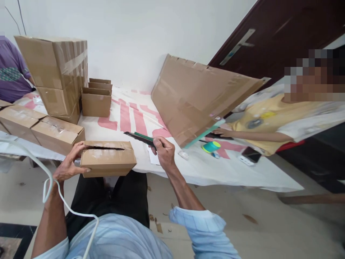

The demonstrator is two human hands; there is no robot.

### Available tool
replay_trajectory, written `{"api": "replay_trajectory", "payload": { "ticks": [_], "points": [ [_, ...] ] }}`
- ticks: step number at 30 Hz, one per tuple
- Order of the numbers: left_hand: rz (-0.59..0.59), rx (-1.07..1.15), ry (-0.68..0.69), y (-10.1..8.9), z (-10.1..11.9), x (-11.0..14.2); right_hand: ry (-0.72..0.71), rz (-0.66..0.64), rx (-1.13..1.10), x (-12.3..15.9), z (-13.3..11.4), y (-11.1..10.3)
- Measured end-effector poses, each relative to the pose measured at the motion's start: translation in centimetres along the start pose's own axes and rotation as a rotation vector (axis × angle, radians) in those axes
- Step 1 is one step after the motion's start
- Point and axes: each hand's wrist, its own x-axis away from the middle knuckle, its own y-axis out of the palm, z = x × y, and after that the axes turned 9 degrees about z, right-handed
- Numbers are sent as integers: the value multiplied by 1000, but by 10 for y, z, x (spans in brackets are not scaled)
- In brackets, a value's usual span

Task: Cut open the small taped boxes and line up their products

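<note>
A small brown cardboard box point(107, 162) rests at the table's front edge, just above my lap. Along its top runs a dark slit between the flaps, partly open. My left hand point(70, 163) grips the box's left end, thumb on the front side and fingers at the top corner. In my right hand point(164, 153) is a dark green and black box cutter point(140, 138), its blade pointing left. The cutter is held in the air to the right of the box, apart from it.
Taped boxes point(58, 131) line the table's left, with stacked larger cartons point(64, 68) behind. Open boxes point(96, 102) stand near the wall. A big cardboard sheet point(199, 97) leans at centre right, beside thread point(211, 146), a phone point(251, 155) and a seated person point(264, 118). A white cable point(72, 212) crosses my left arm.
</note>
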Motion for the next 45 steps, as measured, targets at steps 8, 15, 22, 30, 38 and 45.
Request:
{"api": "replay_trajectory", "payload": {
  "ticks": [8,15,22,30,38,45],
  "points": [
    [-4,26,15,-3,-7,-4,-167,-226,198,-9,-27,-14],
    [37,76,-15,9,-1,6,-339,-285,245,-13,-26,-15],
    [18,74,-18,9,7,12,-515,-398,270,-27,-16,-32],
    [27,79,57,9,12,5,-322,-10,441,-33,32,-59],
    [16,43,8,10,20,-1,-184,-221,550,14,99,32],
    [23,44,-16,22,24,-13,-439,-267,371,-7,12,39]
  ]
}}
